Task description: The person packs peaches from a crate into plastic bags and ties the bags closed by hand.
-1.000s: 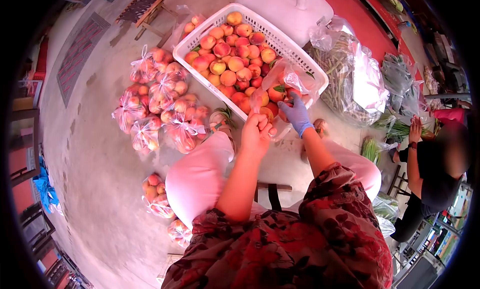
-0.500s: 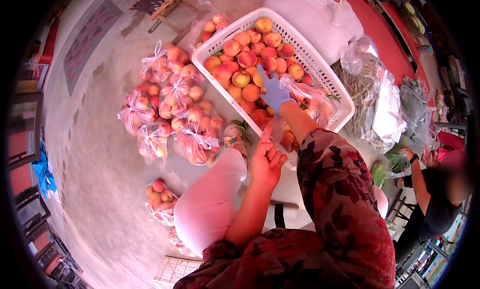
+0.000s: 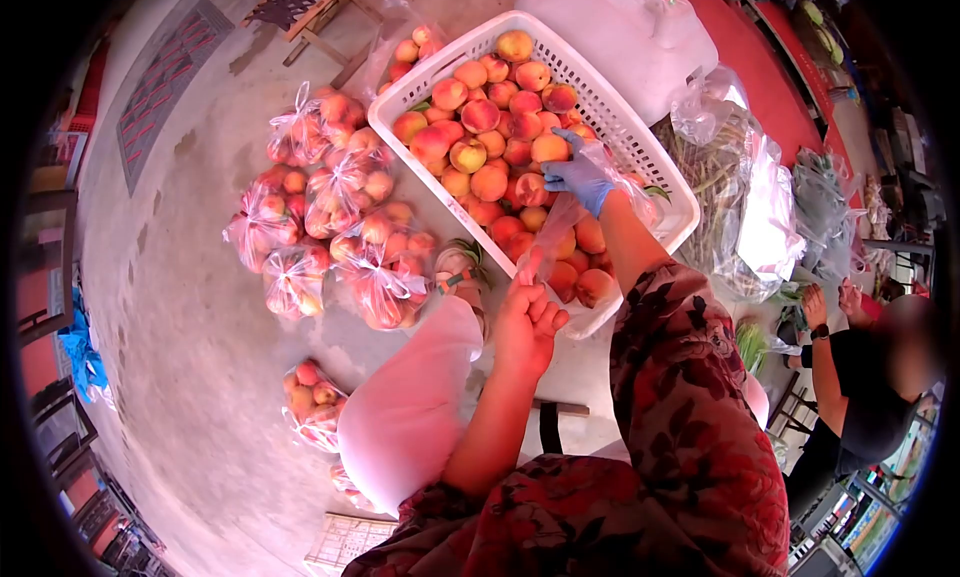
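Observation:
My left hand [image 3: 532, 322], bare, is closed with the fingertips pinching the edge of a clear plastic bag [image 3: 556, 232]. The bag spreads over the near right part of a white perforated crate [image 3: 455, 202], and several peaches show beneath or inside it. My right hand [image 3: 582, 177] wears a blue glove and is over the crate's middle. Its thumb and fingers are around an orange-yellow peach [image 3: 549, 148], with other peaches [image 3: 489, 183] heaped close by. Bag film lies across the right wrist and partly covers the glove.
Several tied bags of peaches [image 3: 345, 182] sit on the floor left of the crate, with another peach bag [image 3: 315, 402] nearer me. A large white sack [image 3: 630, 47] stands behind. Plastic-wrapped stems [image 3: 700, 167] lie at right. Another person [image 3: 850, 377] is at far right.
My right hand has shifted right, from fingers stretched over the peaches to fingers around a peach. My left hand keeps its pinch on the bag. The camera view has shifted slightly.

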A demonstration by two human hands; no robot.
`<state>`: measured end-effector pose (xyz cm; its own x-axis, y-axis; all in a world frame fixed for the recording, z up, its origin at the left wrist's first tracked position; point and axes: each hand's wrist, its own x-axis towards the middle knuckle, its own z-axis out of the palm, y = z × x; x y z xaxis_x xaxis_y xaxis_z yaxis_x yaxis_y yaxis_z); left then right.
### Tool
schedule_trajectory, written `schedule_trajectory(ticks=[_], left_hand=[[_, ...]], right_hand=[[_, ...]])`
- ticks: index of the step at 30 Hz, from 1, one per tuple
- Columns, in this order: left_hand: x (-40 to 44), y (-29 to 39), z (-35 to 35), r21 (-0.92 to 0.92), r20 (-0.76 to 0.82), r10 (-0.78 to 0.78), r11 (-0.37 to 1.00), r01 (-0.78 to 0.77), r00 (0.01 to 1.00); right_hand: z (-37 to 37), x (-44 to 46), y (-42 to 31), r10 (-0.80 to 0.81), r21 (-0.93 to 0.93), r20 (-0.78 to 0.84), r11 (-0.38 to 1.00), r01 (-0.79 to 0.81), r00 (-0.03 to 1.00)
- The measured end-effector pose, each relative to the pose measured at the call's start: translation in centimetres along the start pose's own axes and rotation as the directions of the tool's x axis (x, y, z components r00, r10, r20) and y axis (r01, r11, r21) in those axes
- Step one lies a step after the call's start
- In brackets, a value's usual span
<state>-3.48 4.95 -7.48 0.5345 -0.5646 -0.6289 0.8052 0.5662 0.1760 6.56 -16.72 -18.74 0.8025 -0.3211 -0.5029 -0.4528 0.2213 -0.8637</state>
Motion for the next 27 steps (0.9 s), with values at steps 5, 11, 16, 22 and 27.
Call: schedule_trajectory(ticks=[5, 11, 16, 22, 27], left_hand=[[-0.2, -0.3, 0.0, -0.002, 0.054, 0.016, 1.000, -0.016, 0.998], [0.2, -0.4, 0.0, -0.017, 0.034, -0.011, 1.000, 0.012, 0.999], [0.4, -0.1, -0.1, 0.029, -0.009, -0.020, 0.999, 0.020, 1.000], [1.3, 0.0, -1.4, -0.011, -0.057, -0.049, 0.999, 0.048, 0.997], [1.3, 0.0, -1.3, 0.037, -0.051, -0.036, 0.999, 0.038, 0.998]], right_hand=[[-1.9, 1.7, 2.6, 0.267, 0.424, 0.231, 0.838, -0.344, 0.936], [-1.2, -1.7, -2.5, 0.093, 0.593, 0.303, 0.761, -0.264, 0.948], [2.4, 2.3, -1.8, 0.226, -0.951, 0.034, 0.308, -0.038, 0.973], [8.7, 3.1, 2.3, 0.248, -0.937, -0.147, -0.344, -0.055, 0.958], [8.6, 2.1, 0.3, 0.363, -0.966, -0.158, -0.250, -0.067, 0.918]])
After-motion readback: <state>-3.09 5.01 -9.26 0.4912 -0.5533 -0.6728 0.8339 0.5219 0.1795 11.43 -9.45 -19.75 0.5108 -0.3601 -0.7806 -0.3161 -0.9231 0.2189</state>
